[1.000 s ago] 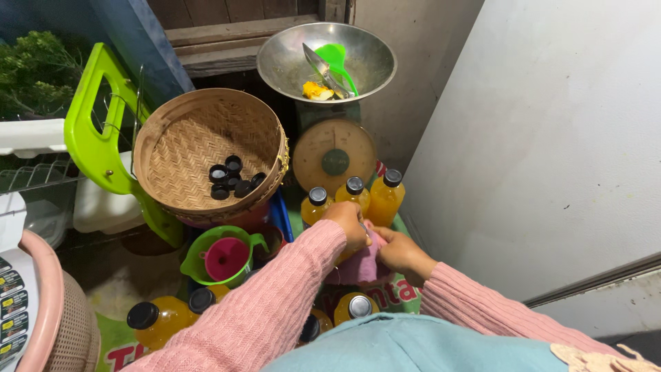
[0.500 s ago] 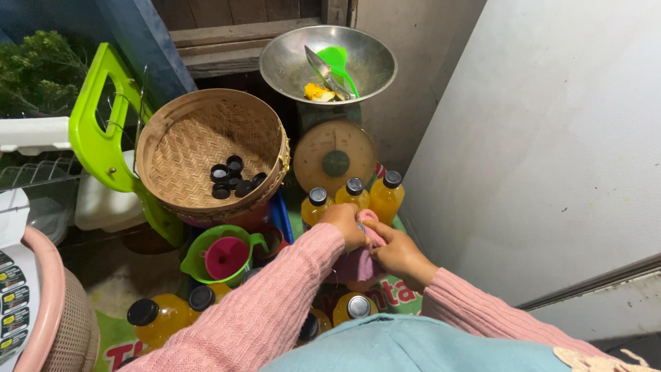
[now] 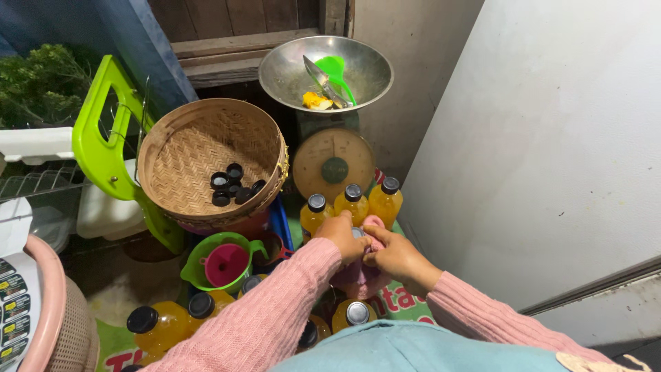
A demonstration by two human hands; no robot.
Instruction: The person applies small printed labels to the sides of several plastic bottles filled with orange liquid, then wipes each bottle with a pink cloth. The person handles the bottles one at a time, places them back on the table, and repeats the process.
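Pink cloth (image 3: pixel 358 275) is clamped in both hands, left (image 3: pixel 342 236) and right (image 3: pixel 398 256), fingers closed over a bottle cap (image 3: pixel 357 233).

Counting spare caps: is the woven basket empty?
No, the woven basket holds several loose black caps near its lower right side.

A pink cloth (image 3: pixel 363 274) is bunched over an upright bottle's grey cap (image 3: pixel 357 233), among orange-filled bottles.

Left hand (image 3: pixel 342 238): fingers curled shut, knuckles up, touching the right hand.
Right hand (image 3: pixel 392 253): fingers pinched, thumb pointing left.
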